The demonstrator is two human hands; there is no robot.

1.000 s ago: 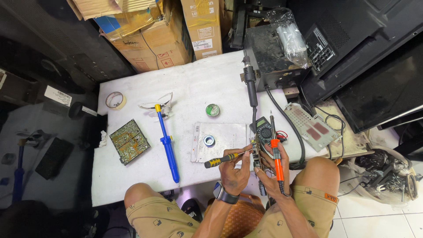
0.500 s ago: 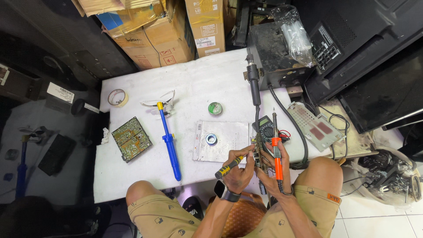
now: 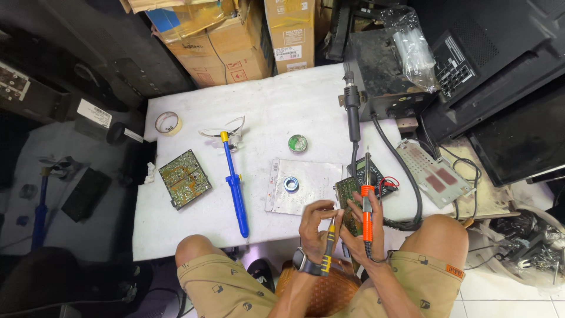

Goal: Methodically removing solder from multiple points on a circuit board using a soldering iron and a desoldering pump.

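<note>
- Hands work at the near edge of the white table (image 3: 194,227), just above my knees.
- Left hand (image 3: 315,227): clenched around a screwdriver (image 3: 328,247) with a yellow and black handle. The handle runs down toward my wrist, and the tip end points up at the small circuit board (image 3: 348,203). Whether the tip touches the board I cannot tell.
- Right hand (image 3: 365,232): grasping a soldering iron (image 3: 367,206) with an orange grip. The iron stands nearly upright, with its metal tip pointing away from me, past the far edge of the small circuit board.
- Small circuit board: green, held between both hands, just beside the right end of the table's near edge. It partly covers a dark meter (image 3: 376,179) with red leads lying behind it.
- Metal plate (image 3: 303,185): flat on the table, just left of the small circuit board. A small round reel (image 3: 291,184) sits on it.
- Round tin (image 3: 297,143): on the table beyond the metal plate, well apart from my hands.
- Blue suction pump (image 3: 235,188): lies lengthwise on the table left of the metal plate, with its yellow end away from me.
- Safety glasses (image 3: 222,126): beside the yellow end of the pump.
- Large circuit board (image 3: 184,178): flat on the table, left of the pump.
- Tape roll (image 3: 168,122): near the table's far left corner.
- Black handpiece (image 3: 352,115): hangs at the table's right side, against a dark station box (image 3: 382,70), with its cable looping past the meter.
- Cardboard boxes (image 3: 235,41): stacked beyond the table's far edge.
</note>
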